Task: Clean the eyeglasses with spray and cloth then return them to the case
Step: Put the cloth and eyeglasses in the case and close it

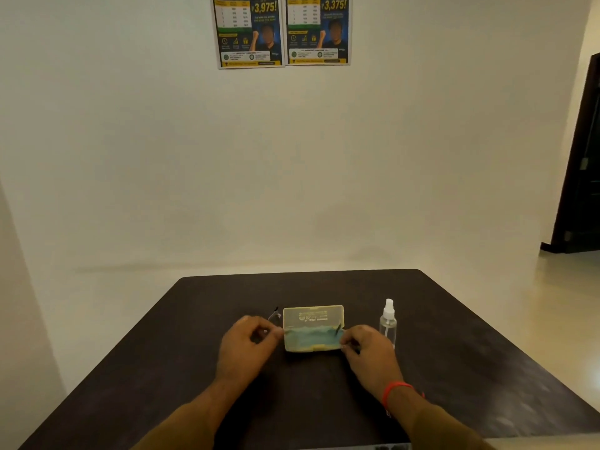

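A yellow translucent eyeglass case (313, 316) lies open mid-table with its lid raised, and a blue cloth (308, 338) fills its tray. The thin-framed eyeglasses (274, 315) are hard to make out: a lens edge and a dark tip show left of the case, and a dark temple piece rises at the case's right end. My left hand (246, 344) is curled at the left end of the case, fingers closed on the frame. My right hand (368, 350) pinches at the right end beside that temple piece. A clear spray bottle (388, 324) stands upright just right of my right hand.
The dark table (470, 368) reaches to a white wall with two posters (282, 30). A dark door frame (581, 177) stands at the far right. A red thread band circles my right wrist (394, 389).
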